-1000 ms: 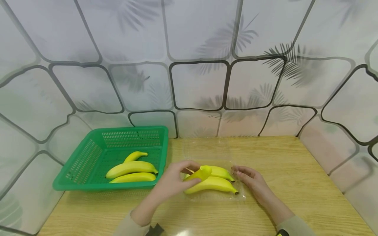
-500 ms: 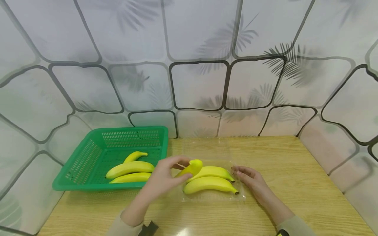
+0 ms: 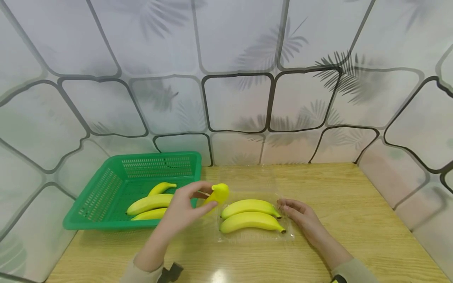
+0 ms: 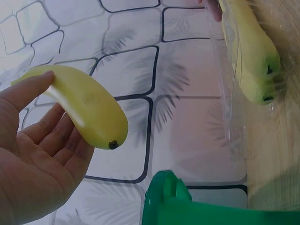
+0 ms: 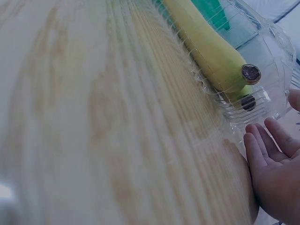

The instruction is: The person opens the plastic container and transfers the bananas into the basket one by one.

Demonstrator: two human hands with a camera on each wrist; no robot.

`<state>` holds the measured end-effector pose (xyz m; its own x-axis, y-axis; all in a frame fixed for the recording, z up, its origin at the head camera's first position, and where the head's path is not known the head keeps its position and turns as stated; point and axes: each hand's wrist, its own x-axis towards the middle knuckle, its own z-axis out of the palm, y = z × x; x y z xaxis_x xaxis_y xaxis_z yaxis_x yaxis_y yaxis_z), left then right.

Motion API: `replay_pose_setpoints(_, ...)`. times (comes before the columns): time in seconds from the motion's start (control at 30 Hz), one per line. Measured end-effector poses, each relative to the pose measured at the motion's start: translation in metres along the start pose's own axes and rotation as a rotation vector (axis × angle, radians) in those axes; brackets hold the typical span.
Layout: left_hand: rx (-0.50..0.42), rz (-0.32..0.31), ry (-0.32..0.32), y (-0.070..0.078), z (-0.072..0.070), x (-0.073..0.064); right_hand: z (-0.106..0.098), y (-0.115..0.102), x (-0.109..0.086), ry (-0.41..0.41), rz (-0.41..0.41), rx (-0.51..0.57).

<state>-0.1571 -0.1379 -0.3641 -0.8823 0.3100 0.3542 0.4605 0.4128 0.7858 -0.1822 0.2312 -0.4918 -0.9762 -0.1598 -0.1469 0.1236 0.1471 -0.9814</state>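
Pale wall covering [image 3: 237, 102], dark-outlined and leaf-printed, stands behind a wood-grain table [image 3: 361, 220]. On the table's left side sits a green basket [image 3: 106, 225] with slotted walls. To its right lies a clear container [image 3: 256, 236], its lid laid back toward the wall. The person's left hand [image 3: 184, 203] is raised between basket and container, thumb and fingers pinching a yellow banana [image 3: 221, 192] clear of the table. The right hand [image 3: 305, 221] is at the container's right end, fingers nearly straight; whether they touch the plastic, I cannot tell. Two bananas [image 3: 252, 221] lie side by side in the container. Three more bananas [image 3: 149, 203] lie in the basket, two partly hidden by the left hand.
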Motion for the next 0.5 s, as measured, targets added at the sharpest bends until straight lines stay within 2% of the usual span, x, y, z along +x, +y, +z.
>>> replay_pose_setpoints(0.2,0.021,-0.012,0.030,-0.002,-0.011,-0.001,0.000,0.000,0.000,0.004,-0.007,-0.006)
replay_pose_setpoints(0.5,0.071,-0.091,0.070,-0.004,-0.024,-0.004,0.000,0.000,-0.001,-0.009,-0.002,0.005)
